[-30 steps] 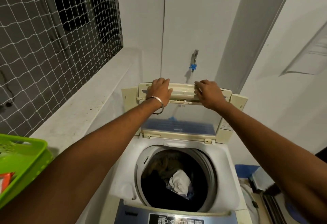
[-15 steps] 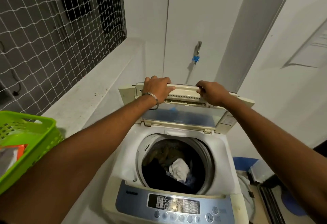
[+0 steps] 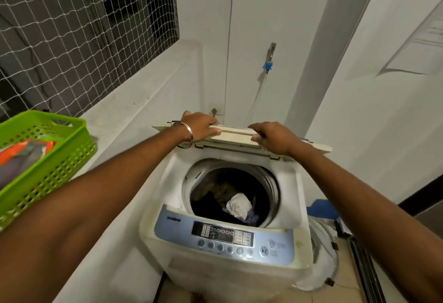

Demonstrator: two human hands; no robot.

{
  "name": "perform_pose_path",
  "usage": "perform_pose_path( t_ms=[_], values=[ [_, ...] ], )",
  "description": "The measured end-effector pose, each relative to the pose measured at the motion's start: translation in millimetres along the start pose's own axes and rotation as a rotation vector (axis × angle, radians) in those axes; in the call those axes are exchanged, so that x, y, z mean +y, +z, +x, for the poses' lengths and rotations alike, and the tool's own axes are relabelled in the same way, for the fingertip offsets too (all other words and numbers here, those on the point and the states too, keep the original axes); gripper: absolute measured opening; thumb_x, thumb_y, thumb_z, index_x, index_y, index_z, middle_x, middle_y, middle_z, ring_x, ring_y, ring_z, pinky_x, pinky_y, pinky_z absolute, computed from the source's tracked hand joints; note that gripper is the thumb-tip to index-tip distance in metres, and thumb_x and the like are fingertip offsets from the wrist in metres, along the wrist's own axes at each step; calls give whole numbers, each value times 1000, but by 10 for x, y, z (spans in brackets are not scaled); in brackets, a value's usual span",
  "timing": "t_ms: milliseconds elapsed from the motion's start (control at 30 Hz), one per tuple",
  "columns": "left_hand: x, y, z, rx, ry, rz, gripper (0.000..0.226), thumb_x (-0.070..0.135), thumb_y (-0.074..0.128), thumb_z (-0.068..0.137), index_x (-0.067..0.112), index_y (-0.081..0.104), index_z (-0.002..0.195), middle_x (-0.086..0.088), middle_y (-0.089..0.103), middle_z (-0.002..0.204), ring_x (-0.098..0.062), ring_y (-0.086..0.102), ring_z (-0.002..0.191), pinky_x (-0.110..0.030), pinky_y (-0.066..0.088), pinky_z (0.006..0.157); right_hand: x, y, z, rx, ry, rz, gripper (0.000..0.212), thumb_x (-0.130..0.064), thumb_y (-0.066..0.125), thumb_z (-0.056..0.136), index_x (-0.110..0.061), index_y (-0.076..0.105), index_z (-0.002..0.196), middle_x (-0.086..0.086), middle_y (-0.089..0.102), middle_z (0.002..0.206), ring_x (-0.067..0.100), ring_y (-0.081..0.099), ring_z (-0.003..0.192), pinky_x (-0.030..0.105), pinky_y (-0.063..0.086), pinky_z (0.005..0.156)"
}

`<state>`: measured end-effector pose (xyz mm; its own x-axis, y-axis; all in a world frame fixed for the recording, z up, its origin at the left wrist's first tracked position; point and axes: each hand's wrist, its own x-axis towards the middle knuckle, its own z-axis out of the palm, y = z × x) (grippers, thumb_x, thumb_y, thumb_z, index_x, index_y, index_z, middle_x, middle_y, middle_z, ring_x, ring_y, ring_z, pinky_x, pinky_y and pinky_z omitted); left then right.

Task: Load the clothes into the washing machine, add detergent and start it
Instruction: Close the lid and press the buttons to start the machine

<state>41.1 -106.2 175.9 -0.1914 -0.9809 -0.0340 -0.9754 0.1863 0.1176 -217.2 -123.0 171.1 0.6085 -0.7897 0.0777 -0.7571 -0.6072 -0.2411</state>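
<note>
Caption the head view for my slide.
Both hands, left hand and right hand, grip the folded lid above loaded drum.

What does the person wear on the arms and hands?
Both forearms are bare, with no sleeves in view. The left hand has a thin silver metal bangle at its wrist. The right hand shows no ring, watch or glove.

White ledge (image 3: 134, 101) is carrying the green basket (image 3: 48, 156); washing machine (image 3: 230, 276) is sitting on the tiled floor (image 3: 345, 288).
</note>
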Motion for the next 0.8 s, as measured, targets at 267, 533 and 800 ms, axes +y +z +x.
perform_pose_path(
  t_ms=[267,533,800],
  values=[
    [42,416,-473,-33,32,-97,32,49,56,87,32,62,113,6,65,116,-20,52,114,-40,33,96,-204,363,-464,-68,-6,-49,37,-36,55,94,-28,55,130,9,64,115,32,59,105,42,51,85],
    [134,976,-891,-113,83,-68,22,49,65,78,30,54,77,13,61,89,-14,52,98,-36,29,85,-438,969,-887,-143,76,-111,23,-41,60,90,-25,57,107,0,62,104,23,58,99,35,38,89],
    [189,1591,-1072,-129,29,-51,27,51,70,73,26,59,73,13,63,90,-13,50,101,-37,32,89,-537,1561,-1077,-199,219,-80,17,-34,65,85,-28,56,98,-4,60,106,18,56,103,39,33,97]
  ],
)
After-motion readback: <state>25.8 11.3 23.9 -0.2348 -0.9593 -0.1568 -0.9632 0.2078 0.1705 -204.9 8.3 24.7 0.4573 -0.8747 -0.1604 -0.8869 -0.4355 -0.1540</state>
